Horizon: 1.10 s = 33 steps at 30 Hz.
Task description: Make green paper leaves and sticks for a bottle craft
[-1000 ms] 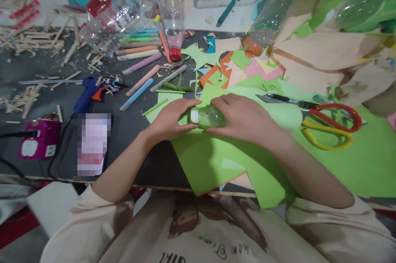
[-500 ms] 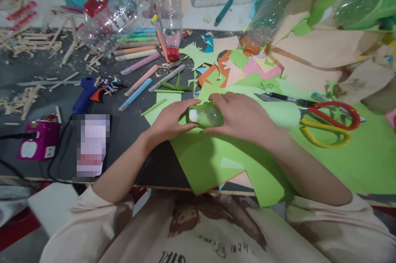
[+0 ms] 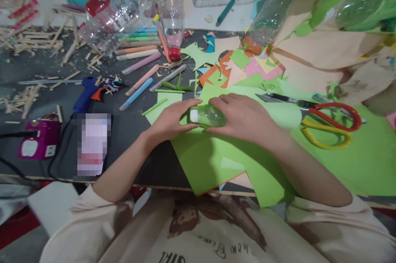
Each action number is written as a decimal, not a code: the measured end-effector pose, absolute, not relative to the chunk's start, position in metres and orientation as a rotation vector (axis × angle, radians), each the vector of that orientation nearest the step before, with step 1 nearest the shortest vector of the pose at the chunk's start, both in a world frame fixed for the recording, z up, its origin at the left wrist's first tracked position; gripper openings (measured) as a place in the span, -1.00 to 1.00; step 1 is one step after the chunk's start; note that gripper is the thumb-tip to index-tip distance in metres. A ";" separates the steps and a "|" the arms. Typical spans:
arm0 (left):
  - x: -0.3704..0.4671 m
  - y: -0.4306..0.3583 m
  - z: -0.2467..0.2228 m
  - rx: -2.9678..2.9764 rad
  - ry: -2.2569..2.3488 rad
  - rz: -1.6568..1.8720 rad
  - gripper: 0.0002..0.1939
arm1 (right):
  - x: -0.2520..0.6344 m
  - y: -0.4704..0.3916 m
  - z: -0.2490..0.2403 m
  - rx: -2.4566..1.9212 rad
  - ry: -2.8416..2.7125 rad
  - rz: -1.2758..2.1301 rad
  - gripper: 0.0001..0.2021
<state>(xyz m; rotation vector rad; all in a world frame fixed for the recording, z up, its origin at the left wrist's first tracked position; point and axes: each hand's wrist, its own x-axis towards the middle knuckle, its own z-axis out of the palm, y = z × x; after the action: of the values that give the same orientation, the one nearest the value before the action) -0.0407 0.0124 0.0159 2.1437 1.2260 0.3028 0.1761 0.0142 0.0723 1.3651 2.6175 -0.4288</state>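
Observation:
A small clear plastic bottle (image 3: 211,115) with a white cap (image 3: 194,115) lies on its side between my hands, cap toward the left, above green paper (image 3: 198,158). My right hand (image 3: 239,115) wraps round its body, thumb on the near side. At the cap end, the thumb and fingers of my left hand (image 3: 171,119) curve round the neck. The bottle's right end is hidden by my right palm. Just right of my right hand lie scissors (image 3: 329,114) with one red and one yellow handle, their blades pointing left.
A blue glue gun (image 3: 85,95), a phone (image 3: 93,143) and a purple box (image 3: 39,139) sit at the left. Wooden sticks (image 3: 31,42) are scattered behind them. Several markers (image 3: 136,94), paper scraps (image 3: 238,65) and large clear bottles (image 3: 171,11) lie beyond my hands.
The camera view has shifted very slightly. Both hands keep the bottle in nearly the same spot, the bottle moving a touch to the right.

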 end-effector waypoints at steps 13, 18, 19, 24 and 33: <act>-0.043 0.015 0.011 2.202 1.139 0.322 -0.36 | 0.174 0.012 0.075 1.372 2.563 -0.407 -0.51; -0.042 0.015 0.011 2.231 1.149 0.267 -0.36 | 0.173 0.011 0.076 1.354 2.561 -0.382 -0.54; -0.042 0.015 0.011 2.230 1.159 0.254 -0.36 | 0.172 0.011 0.076 1.353 2.563 -0.377 -0.53; -0.040 0.016 0.015 2.234 1.213 0.226 -0.33 | 0.172 0.010 0.075 1.349 2.572 -0.371 -0.53; -0.044 0.019 0.017 2.275 1.197 0.277 -0.39 | 0.175 0.011 0.071 1.356 2.607 -0.377 -0.55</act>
<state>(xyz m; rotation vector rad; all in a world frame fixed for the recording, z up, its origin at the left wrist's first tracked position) -0.0441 0.0186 0.0168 2.2755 1.1975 0.2770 0.1747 0.0105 0.0709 1.3557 2.6074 -0.3771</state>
